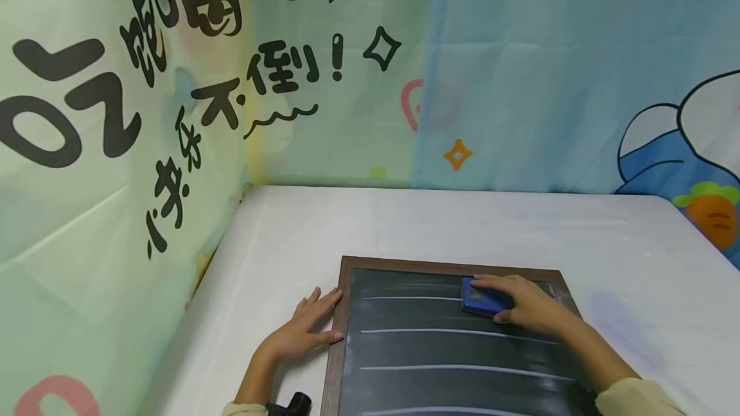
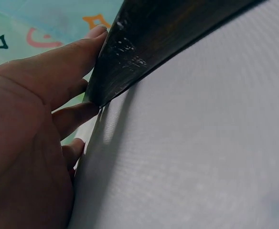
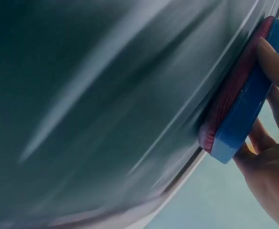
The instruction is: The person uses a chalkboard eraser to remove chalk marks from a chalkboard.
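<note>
While the right hand (image 1: 532,307) curls its fingers over a blue eraser (image 1: 482,299) and presses it flat to the chalkboard (image 1: 451,352), the left hand (image 1: 303,332) lies with straight fingers against the board's left frame edge, holding nothing. That eraser sits near the board's top right corner, touching the dark surface. From the right wrist view it shows a blue plastic back (image 3: 247,114) and a reddish felt pad (image 3: 228,102) underneath, the felt pressed on the slate, with fingertips wrapped over the blue edge. No brand or label can be read on it. Dark grey-green and smeared with chalk dust, the chalkboard carries several white horizontal lines running across it, and a dark brown wooden frame surrounds it. The left wrist view shows that frame (image 2: 144,43) flecked with white marks, resting on the white counter (image 1: 405,223), with the left fingers (image 2: 58,62) touching it. Behind the counter hangs a printed cloth backdrop (image 1: 144,82) with large black Chinese characters, among them 不倒 followed by an exclamation mark, beside a small diamond outline, an orange star and a cartoon carrot (image 1: 713,210)
</note>
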The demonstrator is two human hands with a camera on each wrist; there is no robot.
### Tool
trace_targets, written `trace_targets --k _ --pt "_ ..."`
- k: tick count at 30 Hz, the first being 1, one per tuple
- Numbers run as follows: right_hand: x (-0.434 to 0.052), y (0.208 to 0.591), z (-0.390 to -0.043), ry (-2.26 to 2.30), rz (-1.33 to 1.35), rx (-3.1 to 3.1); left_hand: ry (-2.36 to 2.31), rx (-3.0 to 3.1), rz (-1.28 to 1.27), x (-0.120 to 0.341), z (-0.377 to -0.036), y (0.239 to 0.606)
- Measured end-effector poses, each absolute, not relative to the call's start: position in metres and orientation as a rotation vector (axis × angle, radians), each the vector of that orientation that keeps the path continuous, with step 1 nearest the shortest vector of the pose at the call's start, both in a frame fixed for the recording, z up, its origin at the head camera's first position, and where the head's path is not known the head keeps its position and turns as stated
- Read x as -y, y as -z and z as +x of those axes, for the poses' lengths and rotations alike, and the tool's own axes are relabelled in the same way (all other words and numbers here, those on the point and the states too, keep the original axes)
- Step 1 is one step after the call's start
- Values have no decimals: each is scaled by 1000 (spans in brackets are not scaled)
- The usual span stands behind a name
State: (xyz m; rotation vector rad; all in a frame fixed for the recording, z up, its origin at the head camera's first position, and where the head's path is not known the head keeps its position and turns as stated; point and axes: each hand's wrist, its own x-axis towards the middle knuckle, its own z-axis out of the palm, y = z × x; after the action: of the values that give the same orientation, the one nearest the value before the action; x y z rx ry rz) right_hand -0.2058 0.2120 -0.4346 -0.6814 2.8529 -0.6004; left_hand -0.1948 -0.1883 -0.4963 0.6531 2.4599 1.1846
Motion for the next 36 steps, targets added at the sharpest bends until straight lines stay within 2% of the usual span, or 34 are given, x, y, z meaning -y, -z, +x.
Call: trace_targets --k 17,26,36 --pt "-59 436 -223 584 -968 -2663 -1173 -2461 673 185 -192 494" --pt "-50 437 -222 583 -937 -2639 -1179 -2456 640 181 -187 494" --pt "-60 440 -220 517 -1030 -2647 -1132 -2478 690 180 -188 495"
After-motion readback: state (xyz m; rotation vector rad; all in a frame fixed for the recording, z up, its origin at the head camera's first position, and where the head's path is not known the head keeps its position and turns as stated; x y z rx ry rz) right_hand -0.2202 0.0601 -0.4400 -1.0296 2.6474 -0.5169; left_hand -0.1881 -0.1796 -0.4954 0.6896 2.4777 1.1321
